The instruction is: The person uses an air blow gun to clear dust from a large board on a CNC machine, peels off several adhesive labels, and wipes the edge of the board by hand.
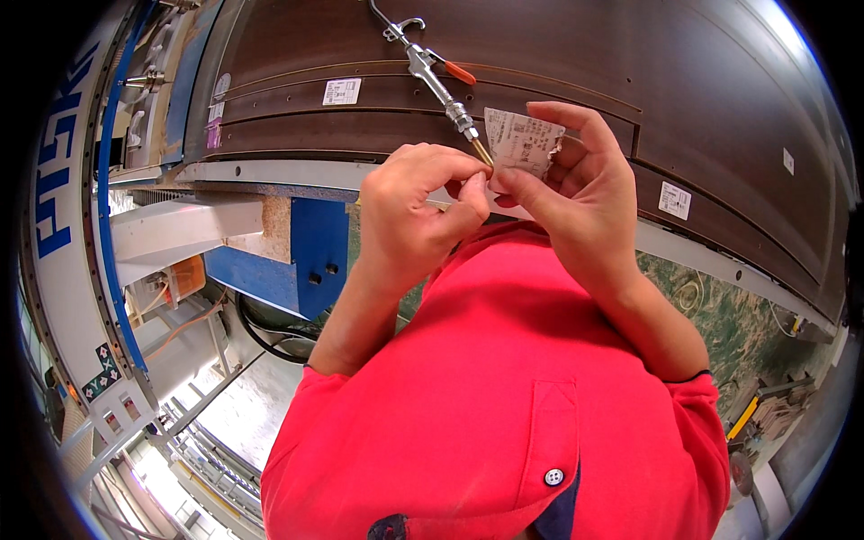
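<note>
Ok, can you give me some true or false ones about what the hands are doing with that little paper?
1. Both hands pinch a small white paper label. True: the left hand and the right hand meet at its lower edge.
2. The label is blank. False: it has dark print on it.
3. A metal air blow gun with an orange lever lies on the dark brown panel. True.
4. The person wears a green shirt. False: the shirt is red.
5. The right hand holds the blow gun. False: neither hand grips it; its tip only shows beside the label.
</note>
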A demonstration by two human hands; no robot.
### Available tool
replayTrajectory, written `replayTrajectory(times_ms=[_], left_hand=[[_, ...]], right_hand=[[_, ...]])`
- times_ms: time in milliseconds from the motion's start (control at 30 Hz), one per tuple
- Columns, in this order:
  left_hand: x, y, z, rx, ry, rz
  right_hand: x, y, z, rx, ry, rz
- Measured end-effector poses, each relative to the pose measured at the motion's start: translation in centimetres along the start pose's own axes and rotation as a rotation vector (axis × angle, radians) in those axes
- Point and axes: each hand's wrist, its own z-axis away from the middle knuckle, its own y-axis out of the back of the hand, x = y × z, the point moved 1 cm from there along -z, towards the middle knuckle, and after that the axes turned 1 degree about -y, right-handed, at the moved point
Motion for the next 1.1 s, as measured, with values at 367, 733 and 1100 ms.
replayTrajectory(times_ms=[367,733,1100], left_hand=[[-0.1,-0.3,-0.1,0.021,0.05,0.113],[-0.1,0.3,0.0,-0.038,0.071,0.164],[-0.5,0.1,-0.1,0.026,-0.192,0.045]], right_hand=[[-0.1,0.1,0.1,-0.004,-0.022,-0.006],[-0.4,0.2,0.1,-0.011,-0.057,-0.068],[-0.4,1.2,-0.4,-0.051,-0.119,-0.296]])
